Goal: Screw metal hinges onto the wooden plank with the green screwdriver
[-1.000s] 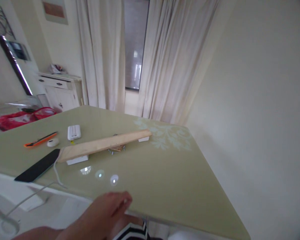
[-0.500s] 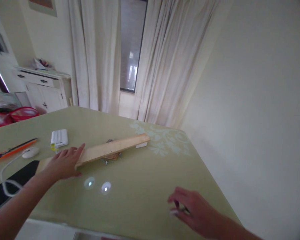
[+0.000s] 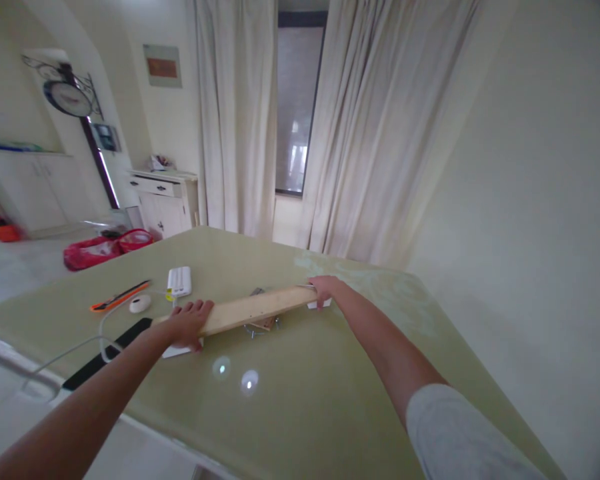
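A long pale wooden board [image 3: 260,305] lies across the table, raised on white blocks; one block [image 3: 176,351] shows under its left end, another [image 3: 319,304] under its right. My left hand [image 3: 187,323] is closed over the left part, fingers across the top and thumb at the near edge. At the far right end, my right hand [image 3: 324,287] reaches down with its fingers closed. A slim grey-white piece [image 3: 306,287] sticks out from those fingers over the board's top; its kind is unclear. Beneath the middle lies a small brown wooden piece [image 3: 265,323] with several screws or nails [image 3: 253,331].
A long black flat object [image 3: 107,357] lies left of the board, crossed by a white cable [image 3: 101,333]. Behind are a white power bank [image 3: 180,281], a white mouse-like object [image 3: 140,304] and an orange-black cutter [image 3: 121,297]. A wall [image 3: 520,200] borders the green table [image 3: 305,400] on the right.
My right hand has moved from above the near right of the table to the board's far right end. The view has shifted left. My left hand stays on the board.
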`<state>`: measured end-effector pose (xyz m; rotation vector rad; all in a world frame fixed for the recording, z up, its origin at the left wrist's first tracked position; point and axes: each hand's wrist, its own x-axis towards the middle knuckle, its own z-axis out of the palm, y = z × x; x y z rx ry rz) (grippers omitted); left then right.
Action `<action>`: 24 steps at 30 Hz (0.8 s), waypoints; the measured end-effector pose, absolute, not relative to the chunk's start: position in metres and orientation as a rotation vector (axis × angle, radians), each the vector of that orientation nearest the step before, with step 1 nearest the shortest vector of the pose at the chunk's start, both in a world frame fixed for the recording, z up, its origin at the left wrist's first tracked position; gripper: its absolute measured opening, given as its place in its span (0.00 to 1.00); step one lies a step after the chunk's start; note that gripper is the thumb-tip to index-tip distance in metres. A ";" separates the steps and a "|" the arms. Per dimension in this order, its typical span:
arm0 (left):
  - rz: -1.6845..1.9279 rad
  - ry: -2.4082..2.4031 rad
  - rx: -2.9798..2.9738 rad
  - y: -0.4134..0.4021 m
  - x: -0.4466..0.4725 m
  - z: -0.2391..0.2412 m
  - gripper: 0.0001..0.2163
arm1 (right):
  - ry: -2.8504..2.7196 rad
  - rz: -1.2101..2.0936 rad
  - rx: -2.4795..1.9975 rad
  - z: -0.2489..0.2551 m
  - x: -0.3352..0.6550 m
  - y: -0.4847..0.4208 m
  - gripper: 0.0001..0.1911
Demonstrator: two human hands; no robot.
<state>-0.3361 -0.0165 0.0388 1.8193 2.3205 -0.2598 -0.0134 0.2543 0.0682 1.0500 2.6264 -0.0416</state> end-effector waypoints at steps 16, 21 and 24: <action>-0.285 2.083 1.992 -0.079 -0.226 0.037 0.46 | 2.538 -0.120 1.179 0.066 0.152 0.146 0.42; -0.271 1.847 2.213 -0.065 -0.136 0.033 0.45 | 2.433 -0.135 1.414 0.066 0.284 0.079 0.39; -0.261 1.675 2.389 -0.016 -0.099 0.034 0.47 | 2.354 -0.178 1.537 0.068 0.339 0.062 0.41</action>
